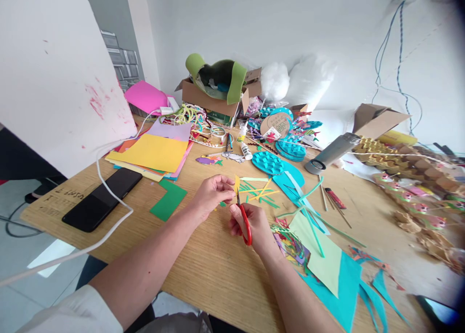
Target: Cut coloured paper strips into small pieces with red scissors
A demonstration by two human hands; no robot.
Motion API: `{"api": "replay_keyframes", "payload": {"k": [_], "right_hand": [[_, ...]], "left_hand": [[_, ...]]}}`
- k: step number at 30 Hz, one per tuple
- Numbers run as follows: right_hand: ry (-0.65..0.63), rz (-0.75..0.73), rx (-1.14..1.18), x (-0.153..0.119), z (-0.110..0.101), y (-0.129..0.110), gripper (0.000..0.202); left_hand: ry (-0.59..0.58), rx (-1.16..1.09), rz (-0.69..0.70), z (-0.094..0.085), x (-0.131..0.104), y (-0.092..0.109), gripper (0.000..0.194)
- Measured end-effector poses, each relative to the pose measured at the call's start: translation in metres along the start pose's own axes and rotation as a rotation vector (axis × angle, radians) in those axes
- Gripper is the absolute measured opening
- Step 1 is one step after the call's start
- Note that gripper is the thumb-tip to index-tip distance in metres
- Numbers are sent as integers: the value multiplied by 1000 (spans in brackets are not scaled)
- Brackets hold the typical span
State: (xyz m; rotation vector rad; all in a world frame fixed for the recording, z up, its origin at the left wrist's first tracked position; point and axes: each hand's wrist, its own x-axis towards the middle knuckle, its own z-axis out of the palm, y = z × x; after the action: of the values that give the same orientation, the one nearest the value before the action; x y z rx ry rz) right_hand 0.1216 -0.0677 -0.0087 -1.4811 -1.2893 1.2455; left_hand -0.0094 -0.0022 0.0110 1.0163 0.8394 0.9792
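From my seat at the far end of the feed, I see both hands near the middle of the frame, above the wooden table [218,265]; the left hand [210,197] comes in from the lower left, thumb and fingers pinched narrow on a small yellow piece [237,183]; the right hand [256,224] comes in from the lower right and holds the red scissors [248,229], fingers curled about the handles; the blades point up the frame at the yellow piece, but I cannot tell how wide they stand.

The yellow piece sits at about the centre of the frame; just right of it I see cut strips [261,192], green and yellow, lying across one another; left of the left hand lies a green sheet [169,200] with a notch out of it; farther left I have a black phone [94,202], with a white cable [111,229] passing over it; above the phone is a stack of paper [156,151], yellow near the top.

In the lower right, a pale green sheet [319,250] overlaps a blue sheet [345,284], with coloured scraps [290,248] at its left; right of centre is a grey bottle [336,151]; at upper centre, green foam [238,81] rests on a cardboard box [207,98].
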Motion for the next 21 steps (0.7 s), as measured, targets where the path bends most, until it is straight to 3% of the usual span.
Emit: {"api": "replay_keyframes", "payload": {"k": [21], "right_hand": [[-1,-2,29,2,1,5,48]], "left_hand": [[-64,-1,4,-3,2,-2,30]]}}
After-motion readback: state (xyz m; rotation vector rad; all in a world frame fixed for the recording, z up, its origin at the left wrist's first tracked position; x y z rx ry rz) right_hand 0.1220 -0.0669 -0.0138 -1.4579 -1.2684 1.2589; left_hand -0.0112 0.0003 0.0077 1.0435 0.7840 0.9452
